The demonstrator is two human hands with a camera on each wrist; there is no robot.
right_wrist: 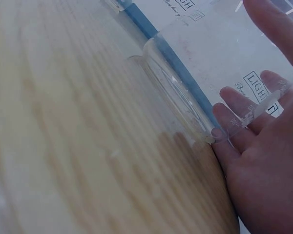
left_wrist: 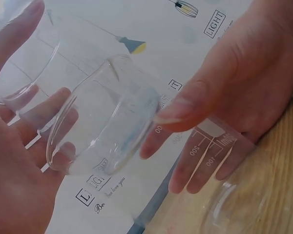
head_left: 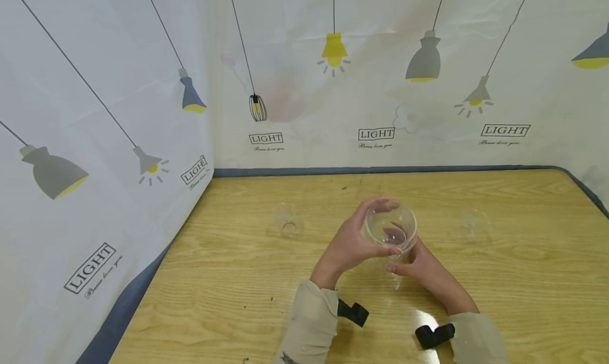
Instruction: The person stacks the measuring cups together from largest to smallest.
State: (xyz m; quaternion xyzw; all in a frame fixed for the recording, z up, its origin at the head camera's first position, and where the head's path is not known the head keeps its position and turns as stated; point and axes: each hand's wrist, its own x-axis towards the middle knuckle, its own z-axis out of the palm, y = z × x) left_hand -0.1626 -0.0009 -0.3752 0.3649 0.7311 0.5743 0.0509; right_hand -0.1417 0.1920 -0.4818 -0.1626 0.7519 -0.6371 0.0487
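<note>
In the head view my left hand (head_left: 344,245) grips a clear round glass vessel (head_left: 391,227) around its side, thumb in front and fingers behind. Just below and to the right, my right hand (head_left: 430,274) curls round a clear beaker. White graduations mark this beaker (left_wrist: 210,146) in the left wrist view, where the right thumb and fingers lie on opposite sides of it. The left hand (left_wrist: 27,165) curves about the other glass there. Whether the two vessels touch or one sits inside the other, I cannot tell. Fingers of the right hand (right_wrist: 268,156) show behind the glass in the right wrist view.
One clear glass piece (head_left: 285,221) lies on the wooden table (head_left: 214,290) left of the hands, another (head_left: 473,226) at the right. A printed cloth (head_left: 309,105) hangs behind and at the left. Both wrists carry black mounts.
</note>
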